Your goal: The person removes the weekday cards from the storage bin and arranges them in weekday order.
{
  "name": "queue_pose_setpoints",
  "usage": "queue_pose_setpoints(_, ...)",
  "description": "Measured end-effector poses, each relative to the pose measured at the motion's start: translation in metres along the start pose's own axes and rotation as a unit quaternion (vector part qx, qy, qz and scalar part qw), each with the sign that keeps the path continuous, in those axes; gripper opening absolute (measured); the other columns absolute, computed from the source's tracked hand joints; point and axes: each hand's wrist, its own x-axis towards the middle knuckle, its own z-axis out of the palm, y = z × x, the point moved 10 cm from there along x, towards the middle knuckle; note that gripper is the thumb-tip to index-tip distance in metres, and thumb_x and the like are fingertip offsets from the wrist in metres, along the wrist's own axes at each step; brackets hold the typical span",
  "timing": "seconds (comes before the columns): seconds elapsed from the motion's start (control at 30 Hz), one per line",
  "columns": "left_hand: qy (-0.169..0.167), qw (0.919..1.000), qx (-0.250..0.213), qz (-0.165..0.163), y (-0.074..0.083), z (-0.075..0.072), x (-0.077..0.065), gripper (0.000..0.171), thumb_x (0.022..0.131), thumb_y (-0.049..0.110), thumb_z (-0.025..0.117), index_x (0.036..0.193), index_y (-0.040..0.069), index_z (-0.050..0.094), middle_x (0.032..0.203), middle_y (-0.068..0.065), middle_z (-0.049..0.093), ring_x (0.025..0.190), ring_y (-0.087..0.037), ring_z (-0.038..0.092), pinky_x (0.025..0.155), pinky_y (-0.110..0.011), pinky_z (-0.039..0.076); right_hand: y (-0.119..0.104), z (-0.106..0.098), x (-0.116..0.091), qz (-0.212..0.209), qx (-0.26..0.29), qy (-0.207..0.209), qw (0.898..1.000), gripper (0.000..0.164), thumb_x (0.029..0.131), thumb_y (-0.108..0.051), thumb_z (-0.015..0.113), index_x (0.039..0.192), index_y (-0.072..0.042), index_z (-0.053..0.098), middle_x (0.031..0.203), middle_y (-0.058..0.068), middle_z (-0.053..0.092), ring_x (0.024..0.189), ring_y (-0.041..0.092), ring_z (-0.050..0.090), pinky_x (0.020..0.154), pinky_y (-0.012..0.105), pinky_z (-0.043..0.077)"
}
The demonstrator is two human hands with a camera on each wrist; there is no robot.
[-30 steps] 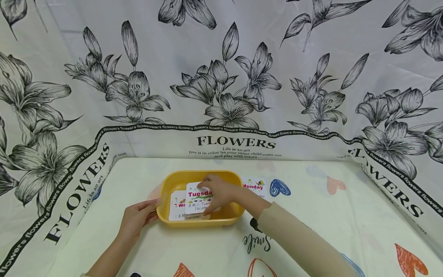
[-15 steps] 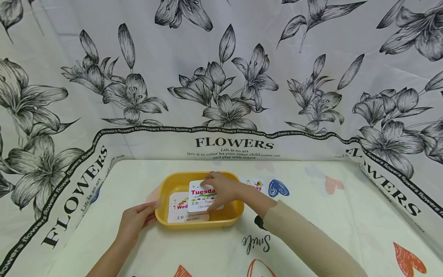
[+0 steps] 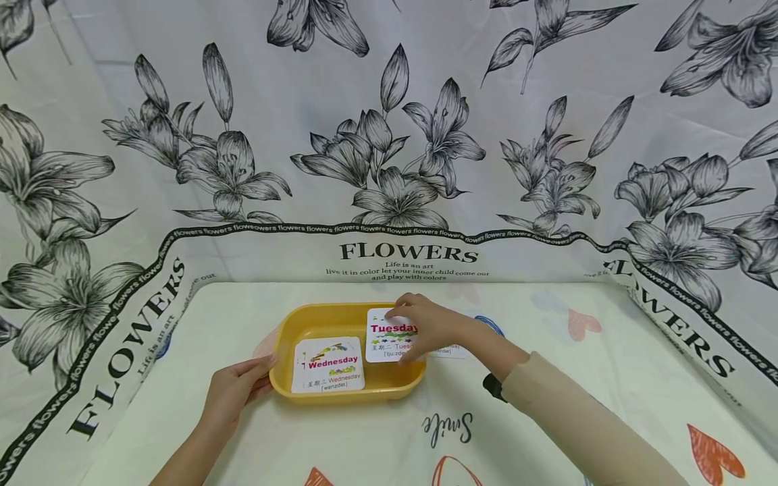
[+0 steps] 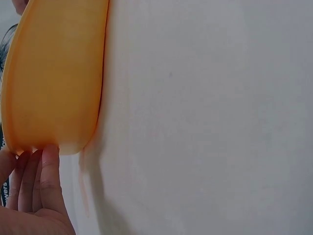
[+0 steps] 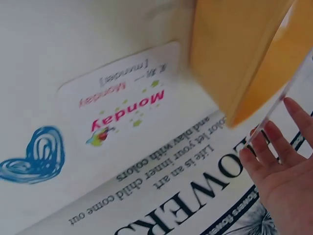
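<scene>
My left hand (image 3: 236, 388) grips the left end of a yellow plastic tray (image 3: 346, 397), thumb at the rim and fingers against the outer wall in the left wrist view. Inside the tray on the left lies a white Wednesday card (image 3: 328, 374), with other card edges showing beneath it. Over the tray's right part, my right hand (image 3: 434, 331) holds a Tuesday card (image 3: 384, 344) by its edges between thumb and fingers. In the right wrist view this card is seen nearly edge-on, above the tray's rim.
Beyond the tray's right end, a Monday card (image 5: 122, 98) lies flat on the cloth, partly hidden by my right arm in the head view. A patterned cloth with printed hearts covers the table (image 3: 535, 391). A flower-printed curtain (image 3: 401, 253) rises behind.
My right hand has lifted the Tuesday card off the Wednesday card and carried it right, uncovering the Wednesday card. The left hand keeps its grip on the tray.
</scene>
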Motion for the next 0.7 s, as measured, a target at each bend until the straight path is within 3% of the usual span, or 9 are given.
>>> queue_pose_setpoints(0.27, 0.005, 0.9999, 0.007, -0.008, 0.000, 0.001, -0.001, 0.066, 0.082, 0.034, 0.067, 0.125, -0.011, 0.046, 0.079, 0.007, 0.068, 0.068, -0.004, 0.066, 0.066, -0.021, 0.057, 0.026, -0.019, -0.025, 0.009, -0.002, 0.025, 1.000, 0.071, 0.061, -0.038, 0.082, 0.124, -0.022, 0.052, 0.136, 0.005, 0.037, 0.122, 0.022, 0.033, 0.103, 0.041, 0.038)
queue_pose_setpoints(0.7, 0.000, 1.0000, -0.001, -0.009, -0.001, 0.001, 0.001, 0.064, 0.083, 0.032, 0.066, 0.126, -0.011, 0.046, 0.080, 0.005, 0.069, 0.070, -0.006, 0.067, 0.068, -0.022, 0.057, 0.067, -0.027, -0.061, 0.021, 0.035, 0.035, 0.999, 0.072, 0.059, -0.027, 0.085, 0.123, -0.024, 0.053, 0.141, 0.005, 0.031, 0.125, 0.026, 0.033, 0.102, 0.043, 0.040)
